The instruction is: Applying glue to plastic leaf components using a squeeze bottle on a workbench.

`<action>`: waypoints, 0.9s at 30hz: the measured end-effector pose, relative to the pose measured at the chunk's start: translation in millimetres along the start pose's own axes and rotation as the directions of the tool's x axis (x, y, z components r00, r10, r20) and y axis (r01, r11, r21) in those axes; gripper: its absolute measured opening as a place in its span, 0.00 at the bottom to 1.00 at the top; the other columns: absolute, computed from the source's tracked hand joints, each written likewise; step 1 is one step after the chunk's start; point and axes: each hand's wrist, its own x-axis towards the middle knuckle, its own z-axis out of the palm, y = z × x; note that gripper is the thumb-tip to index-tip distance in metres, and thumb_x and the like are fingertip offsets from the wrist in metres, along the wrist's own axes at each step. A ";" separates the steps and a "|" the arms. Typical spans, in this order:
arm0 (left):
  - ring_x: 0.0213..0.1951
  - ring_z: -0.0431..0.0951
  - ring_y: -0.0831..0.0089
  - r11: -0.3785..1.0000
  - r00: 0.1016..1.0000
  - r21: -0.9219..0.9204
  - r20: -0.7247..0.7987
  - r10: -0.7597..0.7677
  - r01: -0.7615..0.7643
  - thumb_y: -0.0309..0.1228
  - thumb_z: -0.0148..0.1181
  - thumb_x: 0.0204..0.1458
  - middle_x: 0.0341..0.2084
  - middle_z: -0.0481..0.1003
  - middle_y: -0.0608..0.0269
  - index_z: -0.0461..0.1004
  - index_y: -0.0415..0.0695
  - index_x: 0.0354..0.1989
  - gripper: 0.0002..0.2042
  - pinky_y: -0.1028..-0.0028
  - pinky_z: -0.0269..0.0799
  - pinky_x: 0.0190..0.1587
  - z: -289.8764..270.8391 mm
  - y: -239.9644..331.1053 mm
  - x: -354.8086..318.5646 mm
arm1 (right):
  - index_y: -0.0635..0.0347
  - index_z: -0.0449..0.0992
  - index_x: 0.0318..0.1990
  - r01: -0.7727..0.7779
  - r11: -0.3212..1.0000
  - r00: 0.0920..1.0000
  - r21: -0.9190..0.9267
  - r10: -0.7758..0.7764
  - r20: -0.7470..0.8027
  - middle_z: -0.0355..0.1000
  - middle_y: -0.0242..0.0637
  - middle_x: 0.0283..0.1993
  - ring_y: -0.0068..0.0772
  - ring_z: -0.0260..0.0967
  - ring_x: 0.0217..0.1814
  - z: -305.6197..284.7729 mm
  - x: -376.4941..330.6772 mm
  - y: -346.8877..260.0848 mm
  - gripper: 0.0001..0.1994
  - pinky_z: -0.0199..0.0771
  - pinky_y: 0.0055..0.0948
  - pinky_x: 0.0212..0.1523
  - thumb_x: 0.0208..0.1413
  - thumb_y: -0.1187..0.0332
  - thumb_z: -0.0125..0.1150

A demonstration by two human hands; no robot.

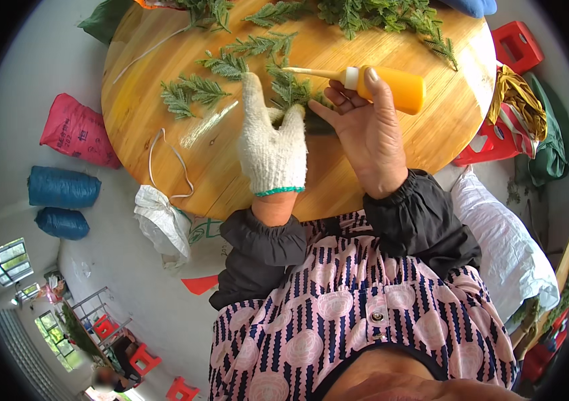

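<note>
Bottle (401, 91) of smooth yellow-orange plastic sits pinched between thumb and fingers of our right grip (372, 137), its slender pale nozzle (314, 72) pointing left over a feathery green sprig (290, 88); our left grip (272, 150), white-knit gloved, meets that sprig, thumb and finger spread, pinching or not we cannot tell; beneath lies our round wooden table (211, 160).

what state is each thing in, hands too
Left hand, gloved, at green sprigs
Right hand, bare, gripping the orange bottle
Orange bottle, near level, nozzle pointing left
Green sprigs, spread over the table
Red sack, bulging
Blue sacks, bulging
Large white sack, seemingly filled
Small white bag, crumpled
</note>
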 end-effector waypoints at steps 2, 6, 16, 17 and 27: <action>0.26 0.78 0.67 0.992 0.998 -0.116 -0.009 -0.060 0.058 0.26 0.68 0.53 0.24 0.79 0.59 0.57 0.40 0.75 0.40 0.65 0.75 0.35 -4.4 -7.7 -3.4 | 0.59 0.77 0.47 -0.024 1.000 0.999 0.001 0.024 -0.046 0.76 0.34 0.45 0.36 0.74 0.48 -2.0 3.3 5.5 0.16 0.71 0.59 0.62 0.61 0.57 0.69; 0.24 0.76 0.69 0.996 0.997 -0.054 0.034 -0.068 0.069 0.25 0.68 0.52 0.24 0.78 0.59 0.59 0.39 0.74 0.39 0.68 0.75 0.35 -24.1 -19.4 -18.4 | 0.59 0.77 0.48 0.084 0.993 0.996 -0.081 -0.086 -0.024 0.76 0.35 0.45 0.36 0.74 0.48 -0.6 13.2 8.1 0.16 0.73 0.57 0.61 0.61 0.58 0.70; 0.26 0.69 0.82 0.984 0.987 -0.097 0.061 -0.147 0.153 0.20 0.67 0.54 0.25 0.75 0.67 0.65 0.40 0.72 0.34 0.76 0.72 0.34 -46.1 -8.0 -50.8 | 0.60 0.77 0.48 0.056 0.988 0.994 -0.142 -0.041 0.103 0.76 0.36 0.44 0.33 0.75 0.47 8.2 -15.4 -2.0 0.13 0.79 0.51 0.56 0.63 0.63 0.67; 0.26 0.68 0.82 0.993 0.990 -0.046 0.090 -0.106 0.110 0.21 0.68 0.54 0.24 0.75 0.67 0.65 0.40 0.71 0.34 0.76 0.71 0.34 -45.3 -8.1 -48.7 | 0.60 0.78 0.48 0.028 0.988 0.993 -0.152 -0.011 0.118 0.76 0.35 0.44 0.33 0.75 0.47 8.1 -17.4 -0.6 0.12 0.79 0.51 0.56 0.63 0.64 0.67; 0.34 0.72 0.82 0.943 0.976 -0.264 -0.136 0.171 -0.203 0.21 0.64 0.58 0.37 0.79 0.65 0.68 0.38 0.69 0.28 0.78 0.73 0.40 -47.9 -28.0 -14.2 | 0.62 0.79 0.45 0.241 0.903 0.968 -0.355 -0.196 0.159 0.78 0.34 0.42 0.30 0.76 0.41 10.0 2.1 -17.9 0.09 0.81 0.41 0.50 0.62 0.68 0.68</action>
